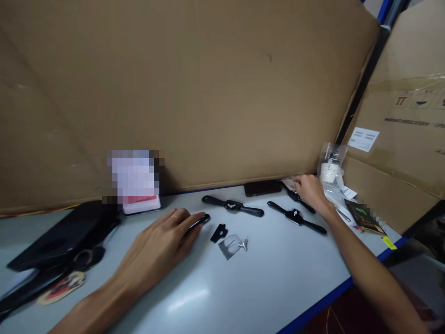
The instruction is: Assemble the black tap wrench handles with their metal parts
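Note:
My left hand (pixel 163 236) is closed round a black spokeshave (pixel 197 224); only its rounded handle end shows past the fingers. Right of that hand lie a small black cap plate (pixel 219 233), a small clear bag (pixel 229 247) and a silver thumbscrew (pixel 244 245). Farther back rests a black two-handled spokeshave (pixel 233 205), and another spokeshave (pixel 297 217) is to its right. At the back right, my right hand (pixel 309 189) reaches over a third spokeshave (pixel 295 194), fingers bent together by some clear plastic. What those fingers hold, if anything, I cannot make out.
A dark phone (pixel 263 188) lies against the cardboard wall (pixel 208 93). A lit phone screen (pixel 139 183) leans at the left, near a black case (pixel 66 236) and a tape roll (pixel 85 259). Bagged white items (pixel 328 171) and a dark package (pixel 365 217) stand right.

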The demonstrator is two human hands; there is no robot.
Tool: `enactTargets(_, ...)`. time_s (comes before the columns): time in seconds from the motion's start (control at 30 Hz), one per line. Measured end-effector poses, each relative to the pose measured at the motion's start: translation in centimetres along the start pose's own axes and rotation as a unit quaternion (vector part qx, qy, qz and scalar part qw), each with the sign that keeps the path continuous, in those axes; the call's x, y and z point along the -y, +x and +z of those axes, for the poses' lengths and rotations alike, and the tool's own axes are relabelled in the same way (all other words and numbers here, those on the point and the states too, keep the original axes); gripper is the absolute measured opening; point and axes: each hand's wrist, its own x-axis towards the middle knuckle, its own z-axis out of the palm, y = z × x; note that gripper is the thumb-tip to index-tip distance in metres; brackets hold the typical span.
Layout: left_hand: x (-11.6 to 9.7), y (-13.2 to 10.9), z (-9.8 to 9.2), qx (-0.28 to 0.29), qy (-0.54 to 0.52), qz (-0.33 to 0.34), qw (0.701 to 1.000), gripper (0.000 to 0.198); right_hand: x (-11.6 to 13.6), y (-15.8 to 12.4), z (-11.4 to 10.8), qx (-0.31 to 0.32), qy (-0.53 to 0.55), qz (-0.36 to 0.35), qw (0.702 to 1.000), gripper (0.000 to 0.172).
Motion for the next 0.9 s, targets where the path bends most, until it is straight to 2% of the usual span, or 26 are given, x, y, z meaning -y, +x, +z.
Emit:
enactTargets(0.13,-0.2,-0.1,0.1,0.006,-0.006,0.006,1.0,0.046,-0.3,0.2,0.4,0.004,0.005,0.016,1.0,0.031)
enactTargets(0.23,0.4,0.0,0.2,0.021,-0.005,-0.013,1.0,0.036,1.4,-0.3,1.1,-0.01,0.037,-0.026,0.999,0.031)
enactTargets(0.37,1.4,0.3,-0.4,0.069,0.026,-0.102,0.992,0.025,5.1,-3.0,2.3,-0.034,0.129,-0.168,0.977,0.029)
enactTargets(0.43,1.9,0.5,-0.8,0.095,0.04,-0.133,0.986,0.023,6.9,-5.1,2.8,-0.028,0.186,-0.268,0.945,0.03)
enactTargets(0.5,2.2,0.7,-1.2,0.11,0.044,-0.147,0.982,0.022,8.4,-7.3,2.9,0.004,0.233,-0.364,0.902,0.032)
enactTargets(0.57,2.5,0.8,-1.4,0.115,0.04,-0.142,0.982,0.021,9.3,-9.0,2.9,0.057,0.246,-0.433,0.865,0.034)
enactTargets(0.63,2.6,0.7,-1.4,0.119,0.025,-0.118,0.985,0.02,9.8,-10.1,3.0,0.094,0.242,-0.47,0.844,0.038)
enactTargets(0.8,1.4,0.3,-1.0,0.136,0.0,-0.033,0.99,0.021,10.1,-10.4,3.7,0.134,0.234,-0.483,0.833,0.063)
enactTargets(0.9,-0.2,-0.1,-0.6,0.129,-0.036,-0.006,0.991,0.023,10.2,-10.2,4.0,0.146,0.223,-0.48,0.836,0.068)
